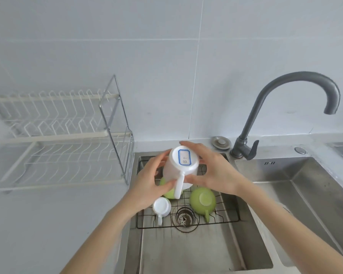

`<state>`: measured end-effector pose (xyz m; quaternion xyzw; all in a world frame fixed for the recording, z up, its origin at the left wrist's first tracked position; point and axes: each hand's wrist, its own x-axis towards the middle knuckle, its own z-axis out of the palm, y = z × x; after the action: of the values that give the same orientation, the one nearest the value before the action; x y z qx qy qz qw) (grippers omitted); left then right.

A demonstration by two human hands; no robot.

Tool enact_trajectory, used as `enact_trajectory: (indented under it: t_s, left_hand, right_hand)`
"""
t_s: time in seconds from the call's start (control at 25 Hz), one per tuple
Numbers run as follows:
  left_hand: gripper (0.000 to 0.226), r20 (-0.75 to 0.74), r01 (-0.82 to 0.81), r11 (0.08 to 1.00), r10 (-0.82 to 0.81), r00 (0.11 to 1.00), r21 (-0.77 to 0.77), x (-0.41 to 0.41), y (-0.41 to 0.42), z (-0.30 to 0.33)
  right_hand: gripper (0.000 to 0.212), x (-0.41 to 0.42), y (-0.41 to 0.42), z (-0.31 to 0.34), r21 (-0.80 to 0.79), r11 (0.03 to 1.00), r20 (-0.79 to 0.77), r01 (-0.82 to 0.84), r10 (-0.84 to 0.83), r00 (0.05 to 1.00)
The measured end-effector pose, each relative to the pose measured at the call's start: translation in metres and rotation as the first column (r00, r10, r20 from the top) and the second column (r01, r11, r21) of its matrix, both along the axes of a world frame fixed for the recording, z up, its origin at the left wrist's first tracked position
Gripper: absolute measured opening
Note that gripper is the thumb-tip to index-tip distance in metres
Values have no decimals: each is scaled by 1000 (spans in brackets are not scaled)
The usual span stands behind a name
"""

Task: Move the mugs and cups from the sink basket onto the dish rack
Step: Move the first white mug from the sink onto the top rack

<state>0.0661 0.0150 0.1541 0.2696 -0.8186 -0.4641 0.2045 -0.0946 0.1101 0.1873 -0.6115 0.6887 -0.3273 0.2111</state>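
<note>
A large white mug (pixel 173 171) is upside down above the sink basket, its base showing a blue-framed label and its handle pointing toward me. My left hand (pixel 147 182) grips its left side and my right hand (pixel 212 171) grips its right side. Below it, the black wire sink basket (pixel 226 219) holds an inverted small white cup (pixel 161 207) at the front left, an inverted green cup (pixel 202 200) at the right, and another green cup (pixel 167 193) mostly hidden under the white mug. The white two-tier dish rack (pixel 57 139) stands on the counter to the left.
A dark grey faucet (pixel 275 107) arches over the right of the sink, with a sink plug (pixel 220 142) beside its base. The steel sink (pixel 186 250) has a drain (pixel 184 219) under the basket. A second basin (pixel 305 194) lies to the right.
</note>
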Motion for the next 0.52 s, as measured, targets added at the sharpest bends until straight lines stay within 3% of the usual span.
enact_trajectory:
  t_s: [0.52]
  left_hand:
    - [66, -177, -163, 935, 111, 978, -314, 110, -76, 91]
  right_hand:
    - [75, 105, -83, 103, -138, 978, -230, -158, 124, 965]
